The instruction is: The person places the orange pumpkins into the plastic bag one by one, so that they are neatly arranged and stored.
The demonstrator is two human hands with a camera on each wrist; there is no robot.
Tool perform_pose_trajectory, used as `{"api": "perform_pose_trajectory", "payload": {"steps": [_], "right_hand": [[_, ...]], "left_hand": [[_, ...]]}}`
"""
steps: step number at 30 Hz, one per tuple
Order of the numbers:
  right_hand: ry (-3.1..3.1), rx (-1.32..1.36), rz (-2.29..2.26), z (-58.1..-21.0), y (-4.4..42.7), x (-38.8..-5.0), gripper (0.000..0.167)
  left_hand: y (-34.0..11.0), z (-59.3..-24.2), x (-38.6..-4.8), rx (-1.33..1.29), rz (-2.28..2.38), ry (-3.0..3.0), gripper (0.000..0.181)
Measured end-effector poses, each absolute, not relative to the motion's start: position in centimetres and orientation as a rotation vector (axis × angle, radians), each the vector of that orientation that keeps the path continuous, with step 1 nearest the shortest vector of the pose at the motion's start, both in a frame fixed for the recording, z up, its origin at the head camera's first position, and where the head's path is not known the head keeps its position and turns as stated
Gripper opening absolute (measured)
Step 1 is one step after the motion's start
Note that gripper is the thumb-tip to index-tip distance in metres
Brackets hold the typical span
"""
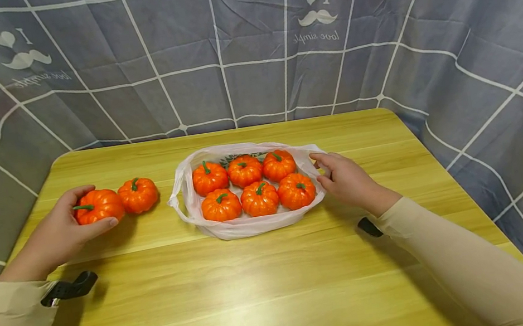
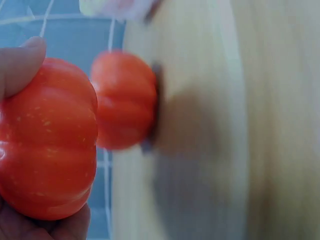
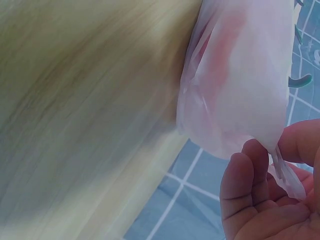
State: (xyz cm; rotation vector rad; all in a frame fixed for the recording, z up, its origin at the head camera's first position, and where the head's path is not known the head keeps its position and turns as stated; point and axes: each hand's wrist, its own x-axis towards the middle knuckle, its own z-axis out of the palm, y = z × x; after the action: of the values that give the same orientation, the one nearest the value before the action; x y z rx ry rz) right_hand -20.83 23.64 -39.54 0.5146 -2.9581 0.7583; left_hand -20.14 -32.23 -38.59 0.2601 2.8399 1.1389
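Observation:
My left hand grips a small orange pumpkin with a green stem pointing left. In the left wrist view this pumpkin sits between thumb and fingers, with a gap to the table. Just right of it, a second pumpkin rests on the table. A white plastic bag lies opened in the middle, with several pumpkins in two rows inside. At the bag's right end, my right hand pinches the edge; the right wrist view shows a gathered strip of the bag between thumb and fingers.
The wooden table has rounded far corners. A grey curtain with white grid lines hangs behind it and along both sides. Each wrist wears a black strap, the left strap showing more. A loop handle sticks out at the bag's left end.

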Motion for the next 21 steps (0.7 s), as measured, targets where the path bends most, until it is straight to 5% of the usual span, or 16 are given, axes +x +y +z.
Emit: {"api": "perform_pose_trajectory", "payload": {"steps": [21], "right_hand": [[-2.946, 0.518, 0.754, -39.6, 23.5, -20.8, 0.056]], "left_hand": [[-19.7, -34.6, -21.3, 0.5, 1.191, 2.743, 0.094]]}}
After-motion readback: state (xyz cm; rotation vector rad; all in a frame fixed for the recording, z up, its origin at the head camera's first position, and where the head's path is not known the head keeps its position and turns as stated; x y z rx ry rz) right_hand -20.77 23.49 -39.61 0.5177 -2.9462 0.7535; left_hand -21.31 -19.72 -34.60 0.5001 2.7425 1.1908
